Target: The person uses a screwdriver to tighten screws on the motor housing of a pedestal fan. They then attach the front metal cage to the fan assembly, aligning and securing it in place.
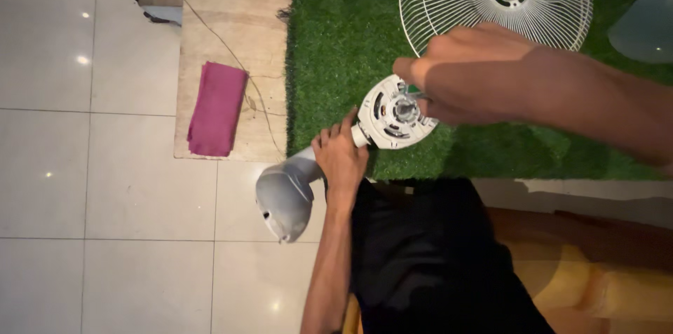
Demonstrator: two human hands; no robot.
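Head view: the fan motor unit lies tilted across the edge of the green turf mat, its long axis running from the grey rear housing at the near left, over the tiled floor, up to the white round front plate at the far right. The left hand is wrapped closed around the neck just behind that plate. The right hand comes in from the right, fingers pinched together on a small tool at the plate's centre; the tool is mostly hidden. A white wire fan guard lies further off on the mat.
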